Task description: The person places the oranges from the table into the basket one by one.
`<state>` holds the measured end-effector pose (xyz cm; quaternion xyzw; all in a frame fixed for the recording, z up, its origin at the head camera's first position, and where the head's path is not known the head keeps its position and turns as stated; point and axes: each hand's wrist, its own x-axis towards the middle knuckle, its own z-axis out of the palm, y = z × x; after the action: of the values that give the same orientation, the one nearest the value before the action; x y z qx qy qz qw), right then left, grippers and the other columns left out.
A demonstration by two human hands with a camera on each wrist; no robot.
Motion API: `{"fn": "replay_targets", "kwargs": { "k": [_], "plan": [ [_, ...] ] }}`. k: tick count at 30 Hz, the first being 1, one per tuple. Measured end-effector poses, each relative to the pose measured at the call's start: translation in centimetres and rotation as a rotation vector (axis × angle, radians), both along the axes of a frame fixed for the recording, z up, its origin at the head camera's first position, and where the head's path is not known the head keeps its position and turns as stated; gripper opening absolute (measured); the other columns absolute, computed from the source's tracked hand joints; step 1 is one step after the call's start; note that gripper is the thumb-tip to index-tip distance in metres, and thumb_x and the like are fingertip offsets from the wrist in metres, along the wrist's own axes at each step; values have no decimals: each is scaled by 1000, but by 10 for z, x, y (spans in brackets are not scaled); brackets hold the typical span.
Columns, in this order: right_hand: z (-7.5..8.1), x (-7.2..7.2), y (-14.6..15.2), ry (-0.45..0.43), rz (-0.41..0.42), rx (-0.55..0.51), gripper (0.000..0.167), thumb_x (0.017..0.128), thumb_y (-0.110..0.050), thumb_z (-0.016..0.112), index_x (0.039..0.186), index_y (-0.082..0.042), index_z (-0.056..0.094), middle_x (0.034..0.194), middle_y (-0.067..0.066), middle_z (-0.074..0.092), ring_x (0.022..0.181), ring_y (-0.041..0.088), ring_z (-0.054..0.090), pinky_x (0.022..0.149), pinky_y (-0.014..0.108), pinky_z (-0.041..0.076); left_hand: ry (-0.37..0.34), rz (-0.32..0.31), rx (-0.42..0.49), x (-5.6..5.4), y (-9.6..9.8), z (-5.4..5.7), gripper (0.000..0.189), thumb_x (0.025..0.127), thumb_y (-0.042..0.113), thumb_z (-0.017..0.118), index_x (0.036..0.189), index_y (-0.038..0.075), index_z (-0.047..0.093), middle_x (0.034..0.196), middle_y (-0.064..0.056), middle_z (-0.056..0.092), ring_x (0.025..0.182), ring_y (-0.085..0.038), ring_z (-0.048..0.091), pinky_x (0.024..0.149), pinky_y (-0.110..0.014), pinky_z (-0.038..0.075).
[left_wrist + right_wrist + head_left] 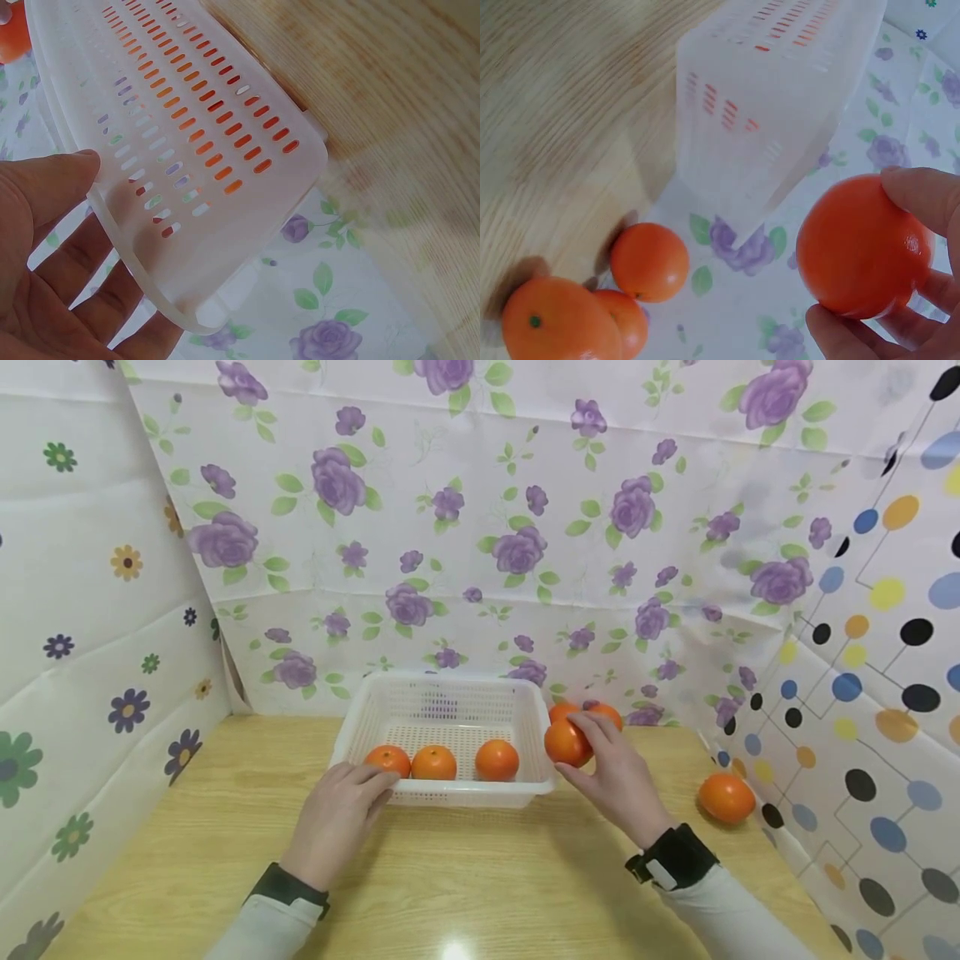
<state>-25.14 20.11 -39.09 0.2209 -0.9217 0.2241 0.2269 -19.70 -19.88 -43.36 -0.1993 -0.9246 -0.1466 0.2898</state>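
Observation:
A white plastic basket (465, 792) with slotted walls holds three oranges in a row along its front side: a left orange (388, 760), a middle orange (434, 763) and a right orange (497, 761). My left hand (341, 810) grips the rim at the basket's front left corner. In the left wrist view the thumb (64, 176) lies on one side of the wall, with the fingers on the other. My right hand (618, 777) holds another orange (864, 247) between thumb and fingers, raised beside the basket's right wall.
Behind the held orange, two more oranges (606, 717) sit on the wooden table (450, 868). A single orange (727, 797) lies farther right, near the dotted cloth (862, 718). Flowered cloth (450, 568) hangs along the back of the table.

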Motion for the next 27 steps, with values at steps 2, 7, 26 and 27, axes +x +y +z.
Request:
{"fn": "replay_targets", "kwargs": {
  "k": [2, 7, 26, 27],
  "plan": [
    [1, 0, -4, -11, 11, 4, 79, 88, -22, 98, 154, -10, 56, 153, 18, 56, 128, 43, 66, 103, 59, 59, -6, 2, -2, 0, 0, 0, 34, 88, 9, 95, 119, 15, 83, 116, -4, 81, 100, -26, 69, 88, -43, 59],
    [0, -5, -13, 4, 55, 25, 76, 88, -25, 97, 152, -9, 58, 153, 17, 57, 126, 41, 69, 101, 55, 61, -12, -5, -1, 0, -1, -1, 34, 88, 8, 95, 119, 14, 83, 116, -4, 80, 101, -26, 70, 89, -44, 60],
    [-8, -21, -40, -144, 109, 84, 74, 93, -29, 93, 156, -15, 58, 154, 10, 58, 131, 33, 65, 108, 52, 58, -19, 1, -9, -2, -1, -1, 33, 89, 9, 94, 120, 15, 84, 116, -3, 80, 102, -26, 69, 91, -43, 59],
    [-9, -22, -41, -144, 111, 91, 74, 93, -30, 94, 156, -16, 58, 153, 10, 58, 131, 32, 65, 108, 52, 58, -21, 2, -10, -2, -1, -1, 33, 90, 10, 94, 120, 15, 84, 116, -3, 80, 102, -26, 69, 91, -43, 59]
  ]
}}
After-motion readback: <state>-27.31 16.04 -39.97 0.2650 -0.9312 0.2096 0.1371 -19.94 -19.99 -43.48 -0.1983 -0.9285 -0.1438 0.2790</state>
